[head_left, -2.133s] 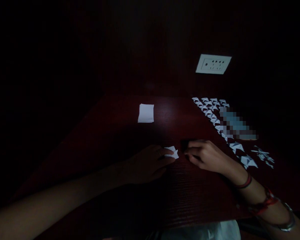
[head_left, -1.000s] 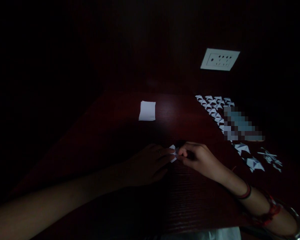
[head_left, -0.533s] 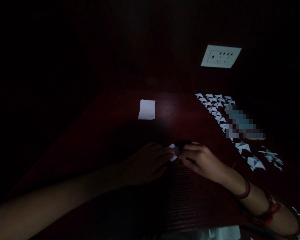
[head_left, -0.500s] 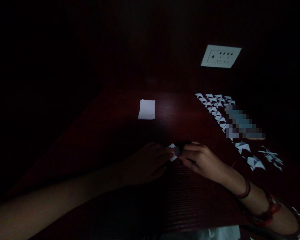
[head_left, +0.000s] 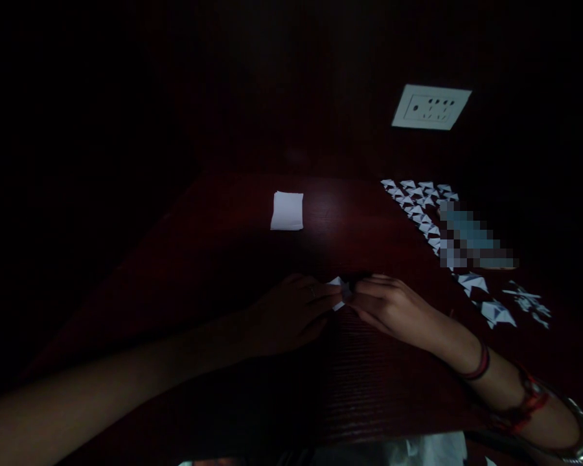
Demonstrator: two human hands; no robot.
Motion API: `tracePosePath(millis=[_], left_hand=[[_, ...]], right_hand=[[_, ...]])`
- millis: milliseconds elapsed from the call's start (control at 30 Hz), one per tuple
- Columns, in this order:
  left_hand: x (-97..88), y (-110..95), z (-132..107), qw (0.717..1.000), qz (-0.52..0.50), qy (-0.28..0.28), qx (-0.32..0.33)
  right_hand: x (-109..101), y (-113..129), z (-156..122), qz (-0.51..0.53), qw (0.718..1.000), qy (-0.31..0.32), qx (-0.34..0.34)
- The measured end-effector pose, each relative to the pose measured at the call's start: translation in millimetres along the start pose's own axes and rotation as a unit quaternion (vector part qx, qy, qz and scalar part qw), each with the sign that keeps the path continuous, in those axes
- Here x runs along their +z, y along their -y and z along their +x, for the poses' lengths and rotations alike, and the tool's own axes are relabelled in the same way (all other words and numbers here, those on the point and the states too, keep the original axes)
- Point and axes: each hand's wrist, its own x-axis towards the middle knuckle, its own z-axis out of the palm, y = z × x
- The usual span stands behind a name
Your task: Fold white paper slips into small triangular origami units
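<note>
Head view. Item: small folded white paper (head_left: 337, 282), flat on dark red desk (head_left: 214, 220), just off centre toward 5 o'clock. Left hand (head_left: 291, 312): fingers extended, pressing it down. Right hand (head_left: 396, 304): fingertips drawn together, apparently pinching its 3 o'clock edge. Handling, as judged: very light, thin, crisp at folds, easily creased; best steadied at the middle, pinched at edges. Nearby: paper stack (head_left: 287, 211), its 11 o'clock; folded paper pieces (head_left: 426, 224), 1 to 3 o'clock.

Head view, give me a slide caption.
Left hand and right hand at a white paper, a stack beyond, folded pieces at right.
</note>
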Motion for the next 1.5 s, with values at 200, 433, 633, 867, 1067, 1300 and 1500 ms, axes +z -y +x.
tracePosePath(millis=[200,433,633,867,1067,1300,1500], left_hand=[[-1.0,-0.4,0.3,1.000,-0.020,0.014,-0.015],[-0.3,0.2,1.3,1.000,-0.025,0.013,-0.012],[1.6,0.3,0.4,1.000,-0.015,-0.008,-0.007],[2.1,0.5,-0.8,1.000,-0.012,-0.011,-0.005],[4.1,-0.9,-2.2,0.998,-0.031,-0.044,-0.015],[0.8,-3.1,-2.1,0.995,-0.059,-0.051,-0.058],[2.7,-0.1,-3.1,0.996,-0.023,-0.072,-0.040]], right_hand=[[-4.3,-10.0,-6.7,0.126,0.991,0.010,0.047],[-1.8,-9.7,-6.5,0.069,0.997,0.041,0.019],[-4.9,-2.6,-3.9,-0.004,1.000,0.019,-0.008],[-10.7,-8.0,-10.2,0.025,0.999,0.030,0.010],[-9.5,-16.7,-10.5,0.053,0.998,-0.006,0.045],[-6.2,-11.3,-8.2,-0.012,0.998,0.055,-0.004],[-8.0,-12.0,-8.8,-0.062,0.997,0.051,-0.002]])
